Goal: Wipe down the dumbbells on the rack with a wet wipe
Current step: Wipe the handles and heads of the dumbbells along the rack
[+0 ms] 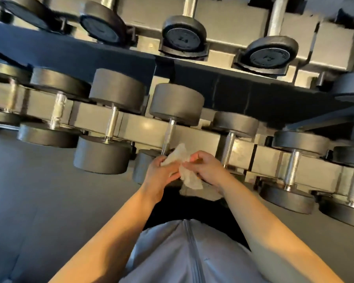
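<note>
A crumpled white wet wipe (187, 170) is held between both hands in front of the rack. My left hand (161, 172) pinches its left side and my right hand (204, 166) pinches its right side. Just behind the wipe stands a dark grey dumbbell (177, 103) on the lower shelf, its chrome handle (169, 135) running down toward my hands and its near head (143, 166) partly hidden by my left hand. Neither hand touches the dumbbell.
The lower shelf holds several more dumbbells, such as one to the left (110, 123) and one to the right (233, 127). The upper shelf (90, 50) carries round-ended dumbbells (184, 35). Grey floor (39, 190) lies at the left. My grey zipped top fills the bottom.
</note>
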